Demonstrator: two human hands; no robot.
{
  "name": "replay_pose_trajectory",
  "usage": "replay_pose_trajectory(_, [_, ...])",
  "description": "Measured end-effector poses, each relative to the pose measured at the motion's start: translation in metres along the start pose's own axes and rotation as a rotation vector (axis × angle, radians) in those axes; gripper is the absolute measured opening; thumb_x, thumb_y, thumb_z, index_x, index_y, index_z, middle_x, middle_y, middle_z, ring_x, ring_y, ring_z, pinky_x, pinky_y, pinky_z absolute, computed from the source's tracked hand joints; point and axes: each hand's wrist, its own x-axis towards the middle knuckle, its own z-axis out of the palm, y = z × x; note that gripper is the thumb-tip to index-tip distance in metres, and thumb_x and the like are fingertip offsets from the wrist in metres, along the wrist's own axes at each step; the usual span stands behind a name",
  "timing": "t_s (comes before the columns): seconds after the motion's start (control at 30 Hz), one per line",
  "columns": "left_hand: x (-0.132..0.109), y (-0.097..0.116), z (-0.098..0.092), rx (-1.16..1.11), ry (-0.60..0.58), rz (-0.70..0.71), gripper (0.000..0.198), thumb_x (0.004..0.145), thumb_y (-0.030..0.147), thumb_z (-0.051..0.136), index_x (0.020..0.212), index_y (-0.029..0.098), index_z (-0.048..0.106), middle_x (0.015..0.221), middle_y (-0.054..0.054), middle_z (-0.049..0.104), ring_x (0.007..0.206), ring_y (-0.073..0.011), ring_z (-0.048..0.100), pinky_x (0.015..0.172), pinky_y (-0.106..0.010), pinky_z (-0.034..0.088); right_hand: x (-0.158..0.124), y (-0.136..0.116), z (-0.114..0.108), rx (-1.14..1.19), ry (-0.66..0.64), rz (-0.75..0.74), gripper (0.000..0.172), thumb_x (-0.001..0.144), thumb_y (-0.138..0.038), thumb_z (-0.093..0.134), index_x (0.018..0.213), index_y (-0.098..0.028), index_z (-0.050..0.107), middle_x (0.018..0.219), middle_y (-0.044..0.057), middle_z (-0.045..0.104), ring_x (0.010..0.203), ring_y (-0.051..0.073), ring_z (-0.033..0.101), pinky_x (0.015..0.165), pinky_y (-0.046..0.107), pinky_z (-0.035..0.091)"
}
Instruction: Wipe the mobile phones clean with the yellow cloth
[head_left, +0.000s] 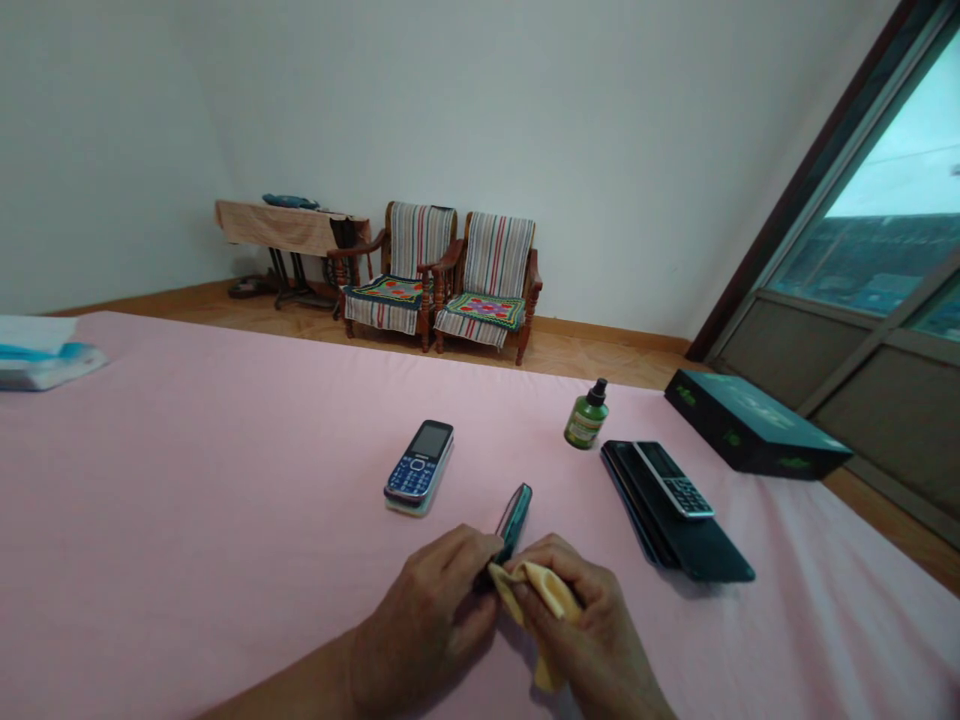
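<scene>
My left hand [439,610] is closed around the lower end of a slim, dark, glossy mobile phone [514,517], tilted up on its edge so that its face is mostly turned away. In my right hand [592,620] a yellow cloth [551,590] is bunched between thumb and fingers. The cloth meets the phone's near end, close to my left fingertips. Part of that end is hidden by my hands. Beyond my left hand, a blue keypad phone [417,466] lies on top of another light-edged phone on the pink sheet [225,520].
A green spray bottle [586,418] stands behind my right hand. To the right, a silver-edged keypad phone [673,480] rests on a dark folded case [697,550]. Further right sits a black box [757,425]. A white and blue packet [45,355] lies far left. Two chairs [487,260] stand beyond.
</scene>
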Motion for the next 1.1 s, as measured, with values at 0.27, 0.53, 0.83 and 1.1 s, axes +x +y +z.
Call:
replay_pose_trajectory(0.27, [0.000, -0.010, 0.005, -0.001, 0.070, 0.097, 0.027, 0.086, 0.002, 0.050, 0.107, 0.019, 0.055, 0.092, -0.006, 0.062, 0.084, -0.0180, 0.061, 0.075, -0.027, 0.050, 0.049, 0.025, -0.033, -0.437, 0.292, -0.195, 0.017, 0.085, -0.031, 0.057, 0.079, -0.016, 0.063, 0.073, 0.004, 0.059, 0.068, 0.019, 0.055, 0.062, 0.029, 0.042])
replay_pose_trajectory(0.53, [-0.001, -0.007, 0.004, 0.060, 0.071, 0.108, 0.022, 0.092, 0.006, 0.051, 0.109, 0.018, 0.060, 0.095, -0.008, 0.062, 0.085, -0.0191, 0.061, 0.075, -0.028, 0.052, 0.036, 0.032, -0.033, -0.597, 0.286, -0.362, 0.014, 0.086, -0.013, 0.049, 0.083, -0.018, 0.063, 0.079, 0.005, 0.055, 0.072, 0.019, 0.053, 0.066, 0.030, 0.041])
replay_pose_trajectory(0.83, [-0.002, -0.006, 0.008, 0.028, 0.086, 0.093, 0.020, 0.094, 0.005, 0.050, 0.106, 0.017, 0.060, 0.092, -0.007, 0.059, 0.082, -0.0181, 0.059, 0.072, -0.027, 0.050, 0.001, 0.035, -0.008, -0.453, 0.158, -0.443, 0.037, 0.085, 0.000, 0.040, 0.109, -0.019, 0.060, 0.090, 0.006, 0.053, 0.081, 0.019, 0.055, 0.069, 0.027, 0.048])
replay_pose_trajectory(1.1, [-0.001, -0.005, 0.006, -0.025, 0.089, 0.048, 0.017, 0.095, 0.007, 0.050, 0.103, 0.019, 0.058, 0.092, -0.005, 0.059, 0.085, -0.0179, 0.059, 0.076, -0.028, 0.050, 0.000, 0.028, 0.013, -0.352, 0.014, -0.488, 0.036, 0.085, 0.001, 0.041, 0.109, -0.017, 0.061, 0.090, 0.007, 0.054, 0.080, 0.018, 0.056, 0.068, 0.027, 0.049])
